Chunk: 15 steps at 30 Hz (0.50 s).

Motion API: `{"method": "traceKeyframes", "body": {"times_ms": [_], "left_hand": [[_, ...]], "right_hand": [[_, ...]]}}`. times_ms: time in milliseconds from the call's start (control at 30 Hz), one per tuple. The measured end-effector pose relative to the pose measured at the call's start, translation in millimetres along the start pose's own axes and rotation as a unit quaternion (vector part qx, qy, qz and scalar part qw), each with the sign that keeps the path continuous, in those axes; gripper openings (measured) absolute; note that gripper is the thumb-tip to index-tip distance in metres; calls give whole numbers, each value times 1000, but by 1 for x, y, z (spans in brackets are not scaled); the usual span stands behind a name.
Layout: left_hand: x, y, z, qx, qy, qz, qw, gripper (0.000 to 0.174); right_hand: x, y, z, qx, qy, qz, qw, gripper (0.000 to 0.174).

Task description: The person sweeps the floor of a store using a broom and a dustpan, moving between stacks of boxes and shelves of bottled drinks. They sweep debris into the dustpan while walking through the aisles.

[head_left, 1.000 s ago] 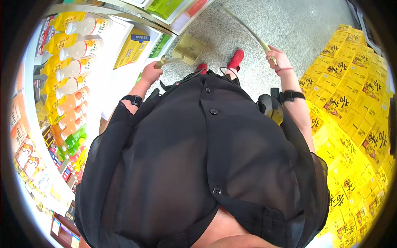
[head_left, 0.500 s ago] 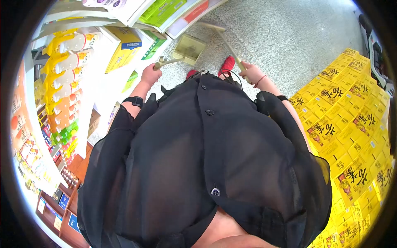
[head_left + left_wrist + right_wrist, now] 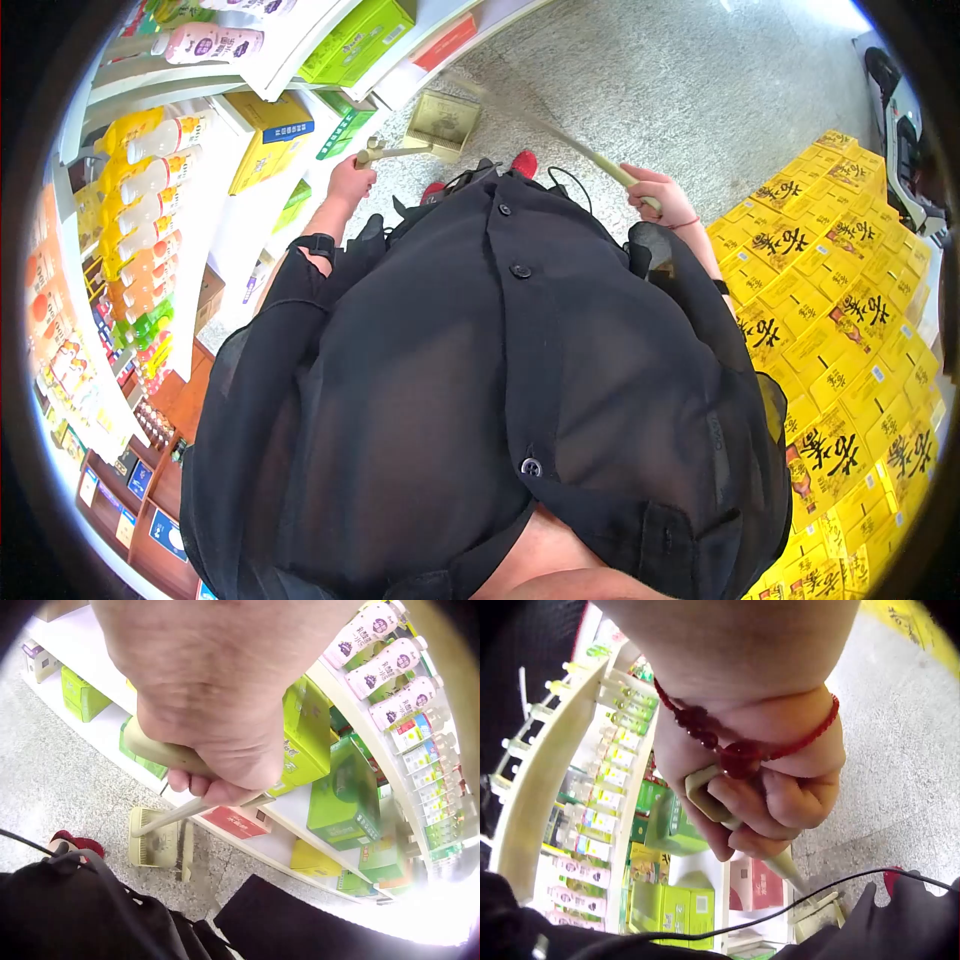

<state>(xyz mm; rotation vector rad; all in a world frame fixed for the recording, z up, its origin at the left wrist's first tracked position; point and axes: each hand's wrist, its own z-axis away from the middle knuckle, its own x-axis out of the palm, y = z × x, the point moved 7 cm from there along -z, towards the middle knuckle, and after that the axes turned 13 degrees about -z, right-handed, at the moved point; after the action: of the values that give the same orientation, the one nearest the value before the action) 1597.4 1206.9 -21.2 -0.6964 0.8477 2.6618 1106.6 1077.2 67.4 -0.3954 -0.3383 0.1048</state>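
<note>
In the head view my left hand (image 3: 352, 182) grips the handle of a long-handled beige dustpan (image 3: 412, 132). The pan rests on the floor by the foot of the shelves. From the left wrist, the fingers are curled round the thick end of the dustpan handle (image 3: 174, 815), with ridges showing inside the pan (image 3: 135, 851). My right hand (image 3: 662, 195) holds a pale broom by its stick (image 3: 590, 155). The stick slants down towards the dustpan, and its far end is blurred. In the right wrist view the fingers wrap the stick's top end (image 3: 703, 791).
Shelves (image 3: 420, 70) with bottles (image 3: 160, 170) and boxes (image 3: 270, 140) line the left. Yellow cartons (image 3: 830, 290) are stacked to the right. Red shoes (image 3: 524, 164) stand on the speckled floor (image 3: 640, 90). A dark cord (image 3: 855, 879) hangs near the body.
The broom's far end has swung left and back towards the dustpan. My right hand moved in to the left, then out to the right. The left hand keeps its hold while the surroundings shift.
</note>
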Motion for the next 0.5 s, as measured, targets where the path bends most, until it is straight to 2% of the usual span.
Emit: {"method": "traceKeyframes", "body": {"times_ms": [133,233,300,500], "left_hand": [[12,24,5,-5,14,12,1000,36],[21,37,4,-13,21,26,999,33],[26,47,2,-9,20,38,999,31],[46,60,-10,-12,3,75,997,29]], "right_hand": [[-49,-35,-2,-54,47,-38,997,54],[-66,-66,-20,-93,81,-52,991,56],[-70,-83,-42,-119,85,-126,981,46],[-60,-102,-104,-110,120,-133,978,28]]}}
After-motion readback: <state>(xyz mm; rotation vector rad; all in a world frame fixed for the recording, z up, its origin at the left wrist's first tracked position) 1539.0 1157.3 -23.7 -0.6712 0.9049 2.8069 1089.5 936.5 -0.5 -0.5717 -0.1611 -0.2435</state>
